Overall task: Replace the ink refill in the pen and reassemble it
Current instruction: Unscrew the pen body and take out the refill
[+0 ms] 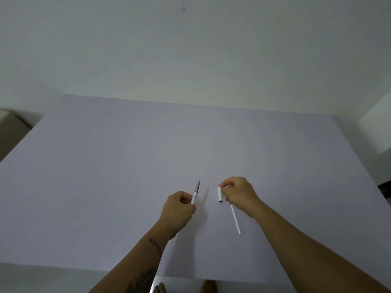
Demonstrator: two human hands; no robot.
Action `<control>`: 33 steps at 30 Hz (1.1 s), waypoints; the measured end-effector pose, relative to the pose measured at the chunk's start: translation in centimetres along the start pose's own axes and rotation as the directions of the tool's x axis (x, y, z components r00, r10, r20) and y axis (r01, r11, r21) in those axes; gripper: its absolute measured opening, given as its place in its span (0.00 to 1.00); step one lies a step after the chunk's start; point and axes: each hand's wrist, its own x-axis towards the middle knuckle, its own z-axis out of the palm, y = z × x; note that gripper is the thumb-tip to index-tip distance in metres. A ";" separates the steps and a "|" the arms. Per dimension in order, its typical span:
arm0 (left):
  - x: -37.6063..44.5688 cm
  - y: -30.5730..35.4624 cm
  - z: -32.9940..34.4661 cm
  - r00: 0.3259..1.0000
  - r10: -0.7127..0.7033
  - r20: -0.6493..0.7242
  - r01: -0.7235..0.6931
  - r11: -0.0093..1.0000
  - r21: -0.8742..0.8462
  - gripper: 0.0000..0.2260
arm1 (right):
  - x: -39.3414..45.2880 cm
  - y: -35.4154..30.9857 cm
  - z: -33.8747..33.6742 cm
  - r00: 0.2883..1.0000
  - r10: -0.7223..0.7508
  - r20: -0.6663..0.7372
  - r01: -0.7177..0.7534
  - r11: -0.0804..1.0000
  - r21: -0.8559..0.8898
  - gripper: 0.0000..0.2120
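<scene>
A person stands at a pale lilac table (127,166) with both bare forearms reaching in from the near edge. The left hand (178,208) is curled into a loose fist around the front part of a pen (195,192), fingers wrapped tight on its white body, with the grey pointed tip sticking up and away from the person, tilted slightly to the right. The right hand (238,192) hovers close to the tabletop, well apart from the left, its thumb and forefinger pinched on the top end of a short white pen piece (220,193) that hangs roughly upright with a dark opening at its lower end; whether that end touches the table cannot be told. A thin white refill (235,218) lies flat on the table just under the right wrist, running diagonally toward the near right, its upper end hidden beneath the hand. The left forearm bears dark tattoo marks, and bare toes (159,288) show below the table's near edge
</scene>
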 end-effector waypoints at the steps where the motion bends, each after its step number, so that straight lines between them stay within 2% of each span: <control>1: -0.1 0.2 -0.2 1.000 0.017 0.006 -0.017 1.000 -0.002 0.06 | -0.9 -0.6 0.6 0.998 0.012 0.056 -0.016 0.998 0.068 0.05; 3: -0.5 0.6 -0.8 0.998 0.061 0.014 -0.061 0.998 0.011 0.06 | -2.5 -1.9 2.0 0.991 0.030 0.131 -0.052 0.984 0.172 0.04; 6: -0.9 1.2 -1.9 0.989 0.150 0.012 -0.151 0.987 0.049 0.07 | -4.0 -3.6 4.0 0.987 0.065 0.145 -0.112 0.932 0.345 0.05; 10: -1.5 2.0 -3.6 0.961 0.274 -0.035 -0.270 0.957 0.105 0.08 | -5.4 -5.1 5.7 0.995 0.080 0.063 -0.101 0.835 0.541 0.08; 14: -2.1 2.4 -5.0 0.937 0.348 -0.015 -0.342 0.927 0.154 0.07 | -6.6 -6.0 6.4 0.997 0.078 -0.021 -0.045 0.748 0.662 0.08; 18: -2.1 3.2 -6.4 0.930 0.366 0.041 -0.368 0.913 0.179 0.07 | -7.5 -7.4 6.4 0.999 0.045 0.023 -0.048 0.679 0.732 0.07; 22: -1.9 3.2 -6.9 0.924 0.382 0.018 -0.379 0.910 0.166 0.07 | -7.9 -8.1 6.5 0.992 0.059 0.114 -0.128 0.562 0.818 0.08; 28: -1.9 2.3 -6.8 0.924 0.380 0.037 -0.381 0.909 0.170 0.10 | -8.0 -7.7 6.7 0.991 0.126 0.038 -0.109 0.628 0.770 0.05; 33: -1.5 2.9 -7.2 0.918 0.393 0.057 -0.397 0.900 0.180 0.08 | -8.0 -7.8 5.9 0.984 0.088 0.156 -0.179 0.510 0.841 0.09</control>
